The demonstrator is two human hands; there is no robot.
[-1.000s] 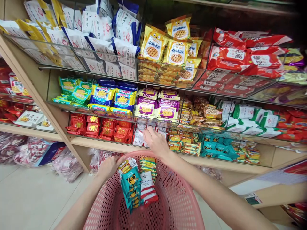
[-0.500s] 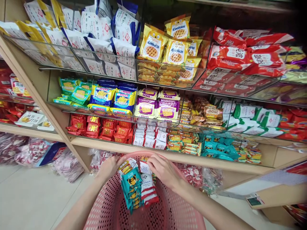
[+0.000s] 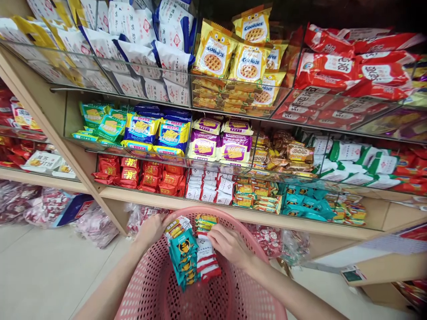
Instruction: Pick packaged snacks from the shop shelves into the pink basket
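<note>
A pink perforated basket (image 3: 147,280) is in front of me below the shelves. My left hand (image 3: 151,232) is closed round its left rim. Inside, teal snack packets (image 3: 184,255) stand in an overlapping row, with yellow-and-white packets (image 3: 176,226) behind them. White-and-red snack packets (image 3: 205,255) form a second row to their right. My right hand (image 3: 228,244) is inside the basket, its fingers pinched at the upper edge of the rearmost white packet. Just behind those fingertips lie yellow-and-green packets (image 3: 205,223).
A wooden shelf unit (image 3: 143,198) with glass-fronted compartments rises beyond the basket, holding yellow cookie packets (image 3: 213,51), red packets (image 3: 333,69) and purple wafer packets (image 3: 203,144). Clear bags of packets (image 3: 96,226) lie on the floor below. A cardboard box (image 3: 383,295) stands at right.
My right hand has moved slightly down with the white packet, which now sits against its row. The yellow-and-green packets behind show more. My left hand stays on the rim.
</note>
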